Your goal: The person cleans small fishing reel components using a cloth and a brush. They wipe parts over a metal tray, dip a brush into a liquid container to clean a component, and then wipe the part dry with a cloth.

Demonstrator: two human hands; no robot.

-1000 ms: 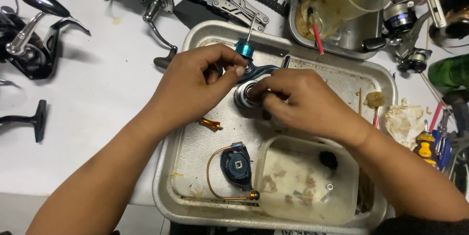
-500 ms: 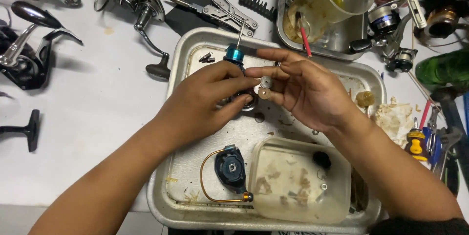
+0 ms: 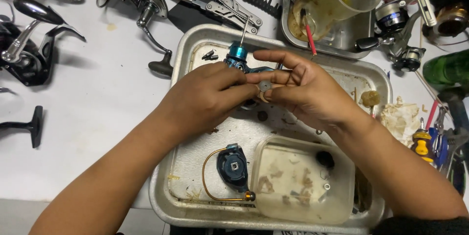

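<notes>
While the left hand [image 3: 207, 93] grips the blue reel body [image 3: 238, 54] over the metal tray [image 3: 166, 186] so loose parts fall inside, the right hand [image 3: 303, 91] pinches a small washer [image 3: 265, 86] beside it (other fingers spread clear); reel rotor [image 3: 233, 166] waits below.

I see a white table [image 3: 97, 117]. Directly on it: near metal tray [image 3: 163, 186], second tray [image 3: 351, 49] far right, multitool [image 3: 234, 8] far centre, fishing reels [image 3: 29, 54] left.
</notes>
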